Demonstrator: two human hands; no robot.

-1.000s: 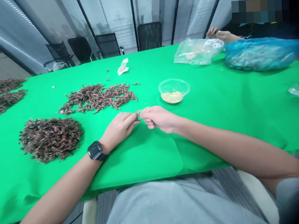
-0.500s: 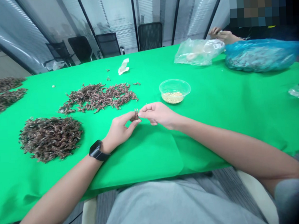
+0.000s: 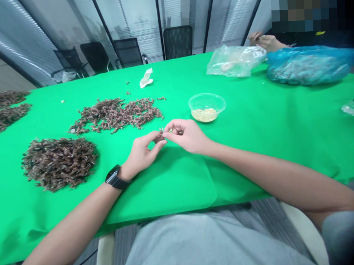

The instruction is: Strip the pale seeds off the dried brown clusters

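Note:
Both hands meet over the cloth in front of me. In my left hand (image 3: pixel 143 151), closed between thumb and fingers, is a small dried brown piece (image 3: pixel 161 134) with spindly pale ends. My right hand (image 3: pixel 188 136) pinches at the right side of that same piece, its fingers curled; small pale-yellow bits show near its fingertips. Left of the hands lies a dense heap of similar dried brown pieces (image 3: pixel 60 163). Beyond it is a looser spread of them (image 3: pixel 117 114). A clear plastic bowl (image 3: pixel 207 104), holding a layer of yellowish bits, stands just behind my right hand.
Green cloth (image 3: pixel 173 183) covers the table. A crumpled white paper (image 3: pixel 146 78) lies toward the back. At the back right are a clear plastic bag (image 3: pixel 235 61) and a full blue bag (image 3: pixel 309 66), near another person's hands (image 3: pixel 265 42). More brown heaps (image 3: pixel 6 112) lie far left.
My right hand's fingers have curled and shifted slightly at the brown piece, and pale-yellow bits now show by them. My left hand keeps its hold in nearly the same place.

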